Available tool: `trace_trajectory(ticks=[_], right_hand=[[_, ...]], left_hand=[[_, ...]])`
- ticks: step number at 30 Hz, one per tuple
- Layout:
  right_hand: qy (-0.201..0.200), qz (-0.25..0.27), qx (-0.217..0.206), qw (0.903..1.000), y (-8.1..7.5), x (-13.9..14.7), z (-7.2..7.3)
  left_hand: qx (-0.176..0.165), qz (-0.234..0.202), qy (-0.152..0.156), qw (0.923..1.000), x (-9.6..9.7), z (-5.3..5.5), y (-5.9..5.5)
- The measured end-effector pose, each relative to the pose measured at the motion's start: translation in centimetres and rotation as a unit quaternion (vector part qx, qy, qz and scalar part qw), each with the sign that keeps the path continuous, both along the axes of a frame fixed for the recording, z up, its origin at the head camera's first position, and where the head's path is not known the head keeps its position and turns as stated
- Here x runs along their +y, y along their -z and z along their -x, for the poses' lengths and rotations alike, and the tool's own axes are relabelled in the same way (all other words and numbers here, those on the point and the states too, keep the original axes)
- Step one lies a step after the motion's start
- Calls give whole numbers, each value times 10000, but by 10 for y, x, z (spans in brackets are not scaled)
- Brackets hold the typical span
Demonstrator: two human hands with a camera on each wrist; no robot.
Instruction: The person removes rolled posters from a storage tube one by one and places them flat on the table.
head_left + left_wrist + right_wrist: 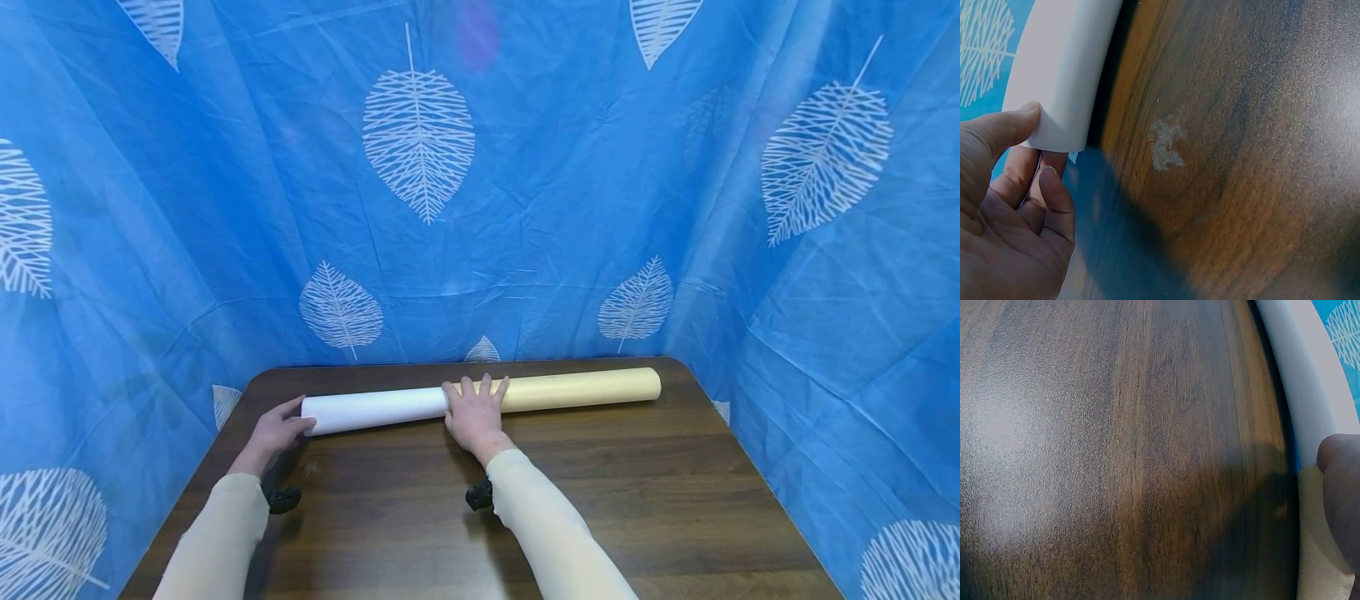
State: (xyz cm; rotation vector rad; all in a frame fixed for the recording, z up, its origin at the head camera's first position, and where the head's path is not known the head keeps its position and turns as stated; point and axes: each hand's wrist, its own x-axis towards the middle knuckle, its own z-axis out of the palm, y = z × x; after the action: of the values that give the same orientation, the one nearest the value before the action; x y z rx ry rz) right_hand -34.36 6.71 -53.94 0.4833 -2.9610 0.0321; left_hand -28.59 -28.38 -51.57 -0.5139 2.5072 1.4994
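A long cylinder lies across the far part of the table, with a white tube (378, 411) on the left and a pale yellow tube (585, 390) on the right. Whether one slides inside the other or they only meet end to end, I cannot tell. My left hand (276, 432) pinches the white tube's left end; in the left wrist view its thumb (1019, 125) presses outside while fingertips go in under the rim. Over the join rests my right hand (474, 414), fingers spread across the top. Its thumb (1338, 453) touches the seam in the right wrist view.
The dark wood-grain table (390, 517) has rounded far corners. Blue cloth (487, 208) printed with white leaves hangs behind and at both sides. A pale scuff (1166, 144) marks the wood close to my left hand. Each wrist wears a small black device.
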Motion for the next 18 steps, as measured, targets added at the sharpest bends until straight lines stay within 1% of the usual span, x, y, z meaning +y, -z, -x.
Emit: trace_trajectory(ticks=[8, 10, 18], right_hand=[[-21, -23, 55, 10000, -1, 0, 0], [-11, -35, 30, 10000, 1, 0, 1], [-20, -69, 148, 9999, 6, 1, 3]], left_hand=[[-90, 40, -28, 9999, -4, -1, -2], [-80, 33, -24, 10000, -5, -1, -3], [38, 60, 45, 10000, -7, -3, -1]])
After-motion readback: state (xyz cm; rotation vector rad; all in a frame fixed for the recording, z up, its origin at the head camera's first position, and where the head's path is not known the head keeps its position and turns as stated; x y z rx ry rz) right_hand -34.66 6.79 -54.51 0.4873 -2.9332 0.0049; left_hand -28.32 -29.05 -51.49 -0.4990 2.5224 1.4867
